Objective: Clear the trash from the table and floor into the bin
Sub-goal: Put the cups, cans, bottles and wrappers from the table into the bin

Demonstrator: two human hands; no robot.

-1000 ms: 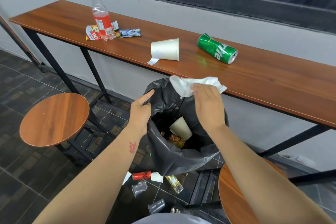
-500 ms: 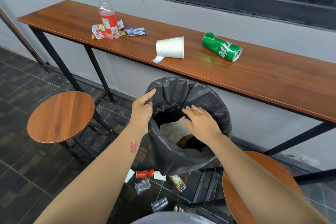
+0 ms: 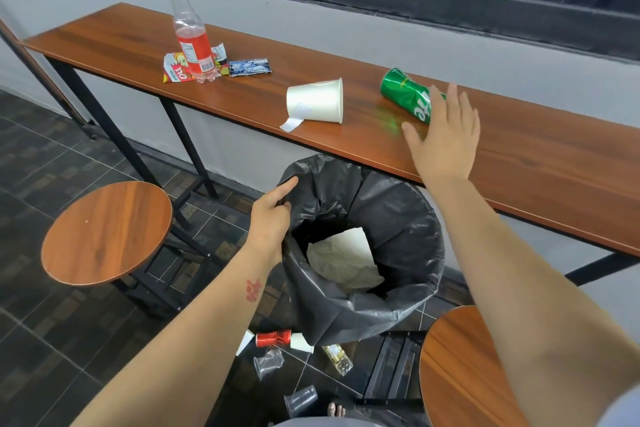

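Observation:
A bin lined with a black bag (image 3: 398, 218) stands under the long wooden table (image 3: 540, 163). White tissue (image 3: 346, 263) lies inside it. My left hand (image 3: 272, 215) grips the bag's rim on the left side. My right hand (image 3: 445, 135) hovers open over the table, fingers spread, just in front of a dented green can (image 3: 405, 95) lying on its side. A white paper cup (image 3: 317, 100) lies tipped over left of the can. Farther left stand a plastic bottle with red drink (image 3: 192, 42), a snack wrapper (image 3: 176, 69) and a blue wrapper (image 3: 250, 66).
On the floor below the bin lie a red can (image 3: 273, 338), a small glass bottle (image 3: 337, 359) and clear plastic cups (image 3: 268, 362) (image 3: 300, 400). Round wooden stools stand at left (image 3: 104, 232) and lower right (image 3: 464, 371). A wall and window run behind the table.
My right hand dropped the white tissue into the bin, then rose out of it and moved up to the table beside the green can. My left hand kept hold of the bag rim.

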